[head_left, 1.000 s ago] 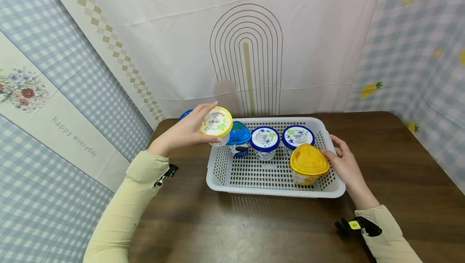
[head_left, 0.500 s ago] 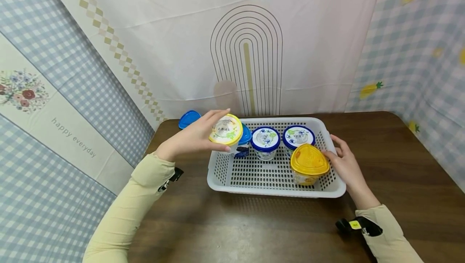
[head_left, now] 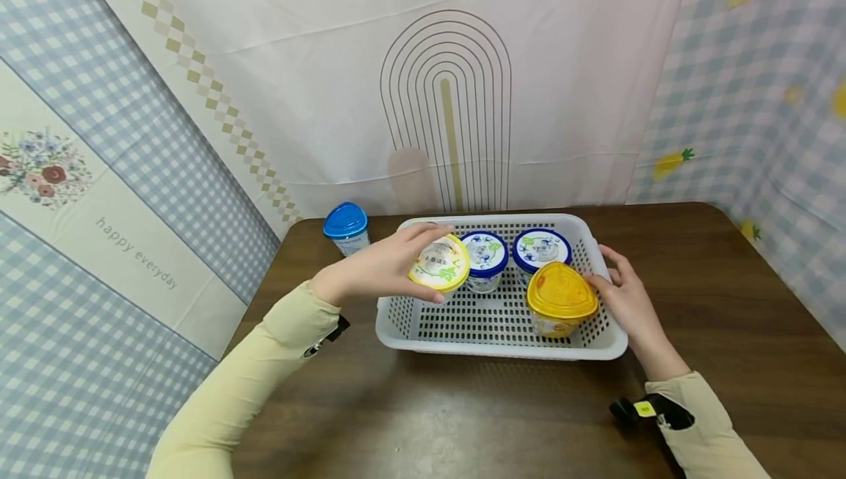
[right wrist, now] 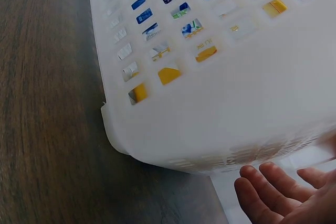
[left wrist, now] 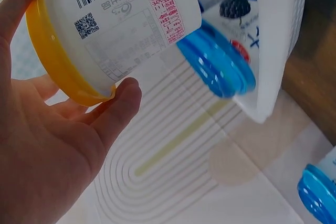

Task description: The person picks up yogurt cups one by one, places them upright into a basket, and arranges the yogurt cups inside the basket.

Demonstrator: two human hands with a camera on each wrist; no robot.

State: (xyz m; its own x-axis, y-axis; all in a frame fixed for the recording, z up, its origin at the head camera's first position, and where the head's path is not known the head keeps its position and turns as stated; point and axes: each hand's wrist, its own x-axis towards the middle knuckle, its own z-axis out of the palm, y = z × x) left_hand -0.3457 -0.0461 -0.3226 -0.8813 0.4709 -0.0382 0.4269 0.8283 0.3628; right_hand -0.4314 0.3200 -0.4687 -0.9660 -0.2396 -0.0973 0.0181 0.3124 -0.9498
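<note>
My left hand (head_left: 370, 266) holds a white yogurt cup (head_left: 439, 262) by its yellow-rimmed lid, thumb on the near side and fingers on the far side. The cup is over the left part of the white slotted basket (head_left: 489, 350). In the left wrist view its barcode side shows, overlapping a blue-lidded blackberry cup (left wrist: 218, 64) that is hidden in the head view. At the basket's right end my right hand (head_left: 628, 303) grips the rim, thumb inside and fingers outside. Next to that thumb stands a yellow-lidded cup (head_left: 562, 299).
Two cups with blue-rimmed white lids, one left (head_left: 485, 253) and one right (head_left: 542, 247), stand along the basket's back. Outside the basket, a blue-lidded cup (head_left: 346, 228) stands at the back left of the brown table (head_left: 410, 420). A patterned cloth (head_left: 562, 97) hangs behind.
My left hand has carried the yellow-rimmed cup right and toward me, now covering the blackberry cup in the head view. The blue-lidded cup outside has come into sight. The right hand stays put.
</note>
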